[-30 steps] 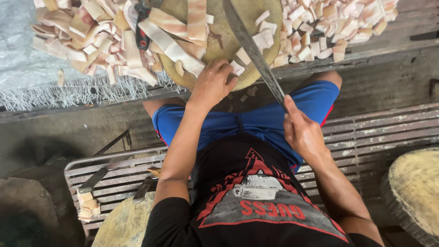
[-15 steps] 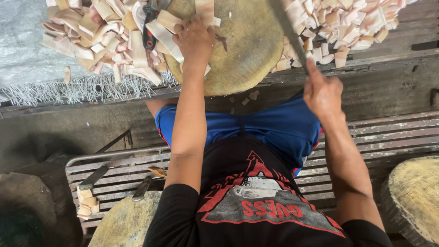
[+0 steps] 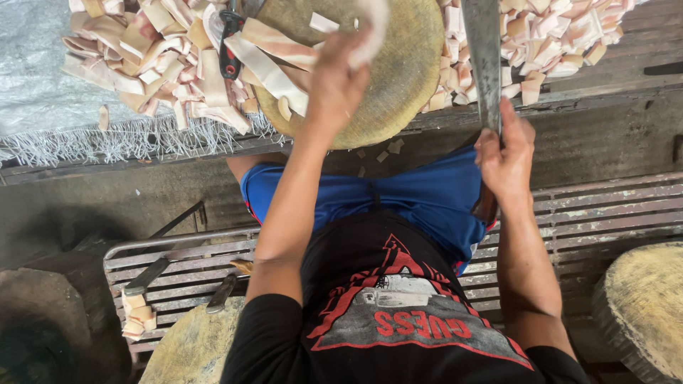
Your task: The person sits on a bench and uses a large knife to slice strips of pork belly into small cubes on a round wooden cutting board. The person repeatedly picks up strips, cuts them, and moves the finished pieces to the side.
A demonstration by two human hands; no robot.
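Left hand (image 3: 338, 82) is gripping a blurred pale strip (image 3: 371, 32) over the middle of the round chopping block (image 3: 405, 85), while my right hand (image 3: 505, 153) is closed around the cleaver (image 3: 482, 60) handle, blade raised past the block's right edge. I am judging that laying the strip flat, fingertips curled back, is best before chopping.

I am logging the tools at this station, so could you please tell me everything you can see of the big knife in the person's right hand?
The big knife has a long, broad, dull grey blade that looks like worn metal and runs up past the top edge. The right hand grips its dark handle, whose end shows below the fist. The blade is raised, nearly upright in the picture, at the right rim of the round wooden chopping block; whether it touches that is unclear.
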